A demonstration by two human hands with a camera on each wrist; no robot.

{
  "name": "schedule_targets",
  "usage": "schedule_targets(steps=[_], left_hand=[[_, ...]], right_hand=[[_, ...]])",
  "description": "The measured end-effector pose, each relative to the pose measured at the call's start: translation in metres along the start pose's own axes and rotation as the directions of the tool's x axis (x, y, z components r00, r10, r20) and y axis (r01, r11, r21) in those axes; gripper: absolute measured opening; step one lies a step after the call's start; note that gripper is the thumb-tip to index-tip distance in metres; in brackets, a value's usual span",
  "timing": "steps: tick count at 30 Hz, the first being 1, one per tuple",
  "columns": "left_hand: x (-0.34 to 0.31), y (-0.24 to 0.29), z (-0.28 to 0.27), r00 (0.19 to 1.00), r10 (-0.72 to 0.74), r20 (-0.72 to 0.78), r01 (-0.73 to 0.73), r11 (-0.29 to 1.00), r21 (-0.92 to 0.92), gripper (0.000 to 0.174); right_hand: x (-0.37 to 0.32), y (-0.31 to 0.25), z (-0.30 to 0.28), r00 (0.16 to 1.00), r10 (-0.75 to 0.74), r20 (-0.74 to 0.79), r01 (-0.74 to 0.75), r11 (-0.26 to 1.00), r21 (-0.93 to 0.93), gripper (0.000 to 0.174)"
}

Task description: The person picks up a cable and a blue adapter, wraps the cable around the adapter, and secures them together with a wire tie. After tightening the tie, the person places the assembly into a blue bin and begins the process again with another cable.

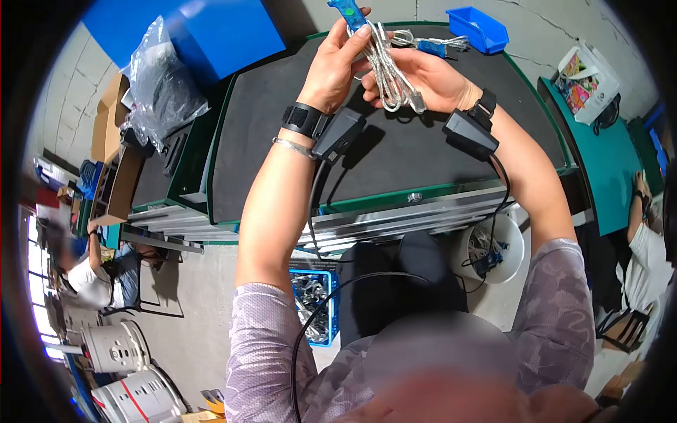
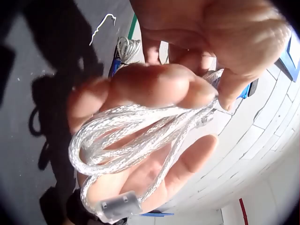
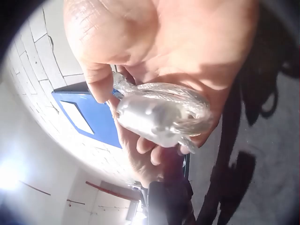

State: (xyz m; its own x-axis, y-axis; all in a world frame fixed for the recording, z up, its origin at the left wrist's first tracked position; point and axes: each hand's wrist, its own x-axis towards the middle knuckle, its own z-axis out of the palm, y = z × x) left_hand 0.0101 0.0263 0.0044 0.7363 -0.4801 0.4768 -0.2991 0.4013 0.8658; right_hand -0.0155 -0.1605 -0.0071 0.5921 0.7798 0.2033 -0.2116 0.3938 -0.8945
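A silver braided cable (image 1: 384,67), folded into a coil, hangs between both hands above a dark mat. My left hand (image 1: 335,67) pinches its upper end near a translucent blue connector (image 1: 348,14). On the other side, my right hand (image 1: 434,77) holds the loops, its fingers curled over them in the left wrist view. A grey cylindrical sleeve (image 2: 119,206) sits on the cable at the low end of the coil; in the right wrist view this sleeve (image 3: 147,117) is large and blurred. Behind the hands lies another silver cable with a blue connector (image 1: 431,48).
A blue bin (image 1: 478,29) stands at the mat's far edge. Left are a plastic bag (image 1: 162,84) and cardboard box (image 1: 116,169). Below the worktop sit a white bucket (image 1: 511,247) with cables and a blue crate (image 1: 315,307). Other people sit at both sides.
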Motion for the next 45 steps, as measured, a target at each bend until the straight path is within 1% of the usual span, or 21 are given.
schedule_targets(steps=[1, 3, 4, 8, 10, 11, 15, 17, 21, 25, 27, 29, 31, 33, 34, 35, 37, 38, 39, 43, 45], left_hand=[[0.000, -0.001, 0.000, 1.000, 0.010, 0.000, -0.010, 1.000, -0.002, 0.048], [-0.001, -0.001, 0.003, 1.000, 0.019, 0.007, -0.019, 1.000, -0.006, 0.049], [-0.001, 0.000, 0.006, 0.999, 0.025, 0.024, -0.025, 1.000, -0.011, 0.049], [-0.004, -0.002, 0.003, 0.999, -0.003, 0.042, 0.004, 1.000, -0.010, 0.047], [0.001, -0.007, 0.001, 1.000, -0.017, 0.026, 0.017, 1.000, -0.014, 0.046], [0.001, -0.007, 0.002, 1.000, -0.006, 0.023, 0.006, 1.000, -0.012, 0.046], [-0.003, 0.002, 0.004, 0.994, -0.080, -0.071, 0.086, 0.993, 0.081, 0.047], [-0.004, 0.004, 0.008, 0.980, -0.058, -0.191, 0.071, 0.995, 0.064, 0.047], [-0.005, 0.012, 0.003, 0.973, -0.084, -0.214, 0.109, 0.988, 0.107, 0.044], [-0.006, 0.011, 0.013, 0.975, -0.062, -0.211, 0.108, 0.971, 0.211, 0.045], [-0.010, 0.010, 0.015, 0.974, -0.066, -0.216, 0.108, 0.976, 0.190, 0.043], [-0.009, 0.011, 0.016, 0.994, -0.106, -0.038, 0.112, 0.969, 0.221, 0.041], [-0.012, 0.012, 0.026, 0.998, -0.056, -0.016, 0.058, 0.973, 0.225, 0.039], [-0.010, 0.007, 0.029, 0.997, 0.016, -0.077, 0.008, 0.953, 0.303, 0.038], [-0.008, 0.003, 0.027, 0.994, 0.020, -0.105, 0.022, 0.923, 0.384, 0.038], [-0.010, 0.003, 0.026, 0.995, 0.013, -0.098, 0.026, 0.923, 0.385, 0.038], [-0.008, 0.003, 0.024, 0.994, 0.088, -0.065, -0.055, 0.915, 0.399, 0.039], [-0.010, 0.006, 0.032, 0.990, 0.114, -0.086, -0.080, 0.940, 0.330, 0.037], [-0.010, 0.007, 0.036, 0.989, 0.124, -0.078, -0.102, 0.964, 0.247, 0.035], [-0.011, 0.011, 0.020, 1.000, -0.031, -0.004, 0.030, 0.950, 0.311, 0.038], [-0.013, 0.020, 0.020, 0.997, 0.019, 0.071, -0.037, 0.966, 0.255, 0.044]], right_hand=[[0.001, 0.000, -0.001, 1.000, 0.006, 0.008, -0.006, 1.000, -0.007, 0.049], [0.001, 0.002, -0.005, 0.998, 0.025, 0.053, -0.031, 0.992, 0.122, 0.045], [0.000, 0.004, -0.006, 0.999, 0.000, 0.040, -0.002, 0.999, 0.050, 0.044], [0.000, 0.007, -0.002, 1.000, 0.023, 0.020, -0.024, 0.997, 0.072, 0.036], [0.001, 0.007, 0.003, 0.999, -0.043, -0.019, 0.044, 0.997, 0.059, 0.029], [0.000, 0.006, 0.009, 0.993, -0.049, -0.106, 0.050, 0.999, 0.006, 0.025], [0.001, 0.005, 0.012, 0.973, -0.143, -0.183, 0.124, 0.986, -0.110, 0.025], [0.001, 0.002, 0.012, 0.960, -0.152, -0.236, 0.109, 0.976, -0.187, 0.025], [0.002, 0.004, 0.008, 0.959, -0.179, -0.219, 0.141, 0.973, -0.180, 0.023], [0.002, 0.002, 0.013, 0.949, -0.173, -0.264, 0.116, 0.969, -0.219, 0.028], [0.002, 0.005, 0.003, 0.946, -0.160, -0.284, 0.076, 0.956, -0.285, 0.028], [0.002, 0.007, 0.002, 0.930, -0.208, -0.302, 0.075, 0.914, -0.398, 0.026], [0.001, 0.008, 0.009, 0.913, -0.239, -0.332, 0.052, 0.872, -0.486, 0.024], [0.000, 0.011, 0.008, 0.888, -0.372, -0.271, 0.040, 0.650, -0.759, 0.022], [0.002, 0.015, 0.007, 0.865, -0.411, -0.287, 0.015, 0.594, -0.804, 0.022], [0.002, 0.016, 0.011, 0.861, -0.415, -0.294, 0.014, 0.598, -0.801, 0.022], [0.001, 0.014, 0.018, 0.846, -0.465, -0.262, -0.008, 0.480, -0.877, 0.021], [0.001, 0.012, 0.020, 0.840, -0.474, -0.265, -0.017, 0.465, -0.885, 0.020], [0.002, 0.014, 0.019, 0.830, -0.492, -0.261, 0.002, 0.472, -0.882, 0.019], [0.000, 0.006, 0.020, 0.901, -0.389, -0.191, 0.119, 0.646, -0.754, 0.020], [-0.001, 0.002, 0.023, 0.934, -0.282, -0.217, 0.171, 0.891, -0.420, 0.024]])
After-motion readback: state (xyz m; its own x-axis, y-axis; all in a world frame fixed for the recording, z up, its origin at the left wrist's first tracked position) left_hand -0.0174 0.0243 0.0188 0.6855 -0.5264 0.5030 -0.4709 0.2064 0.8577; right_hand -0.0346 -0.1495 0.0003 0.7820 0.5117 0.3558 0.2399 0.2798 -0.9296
